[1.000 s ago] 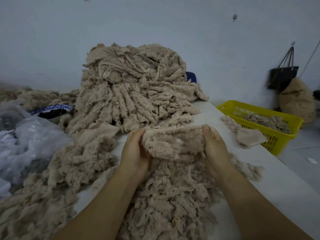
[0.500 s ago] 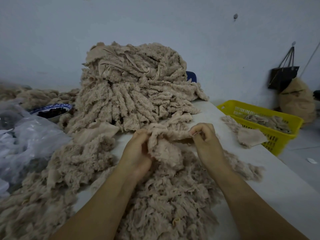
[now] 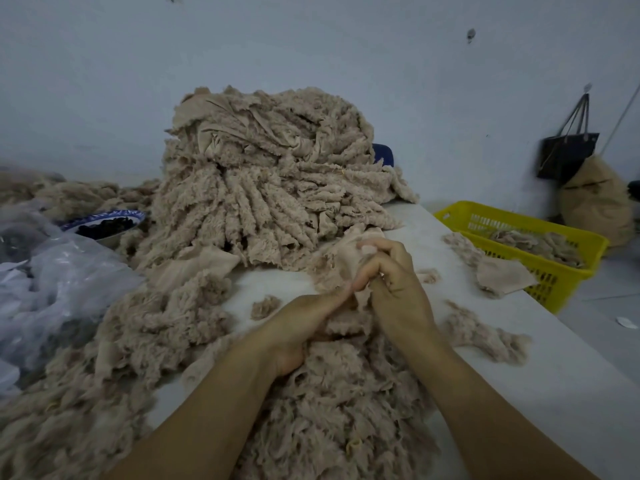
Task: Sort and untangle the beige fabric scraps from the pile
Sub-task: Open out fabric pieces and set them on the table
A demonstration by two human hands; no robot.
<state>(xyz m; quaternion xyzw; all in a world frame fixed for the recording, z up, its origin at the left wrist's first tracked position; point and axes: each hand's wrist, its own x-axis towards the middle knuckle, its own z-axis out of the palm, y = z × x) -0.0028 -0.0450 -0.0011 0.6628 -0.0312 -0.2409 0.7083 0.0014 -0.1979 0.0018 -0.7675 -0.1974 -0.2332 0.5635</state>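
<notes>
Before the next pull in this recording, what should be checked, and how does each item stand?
1. Grip on the scrap by left hand and right hand: ok, both pinch it.
2. The scrap spread flat: not ok, bunched between the hands.
3. The scrap free of the big pile: cannot tell, it lies against the pile's foot.
4. Room in the yellow basket: ok, the fabric in it lies low.
5. Bare table right of the hands: ok.
</notes>
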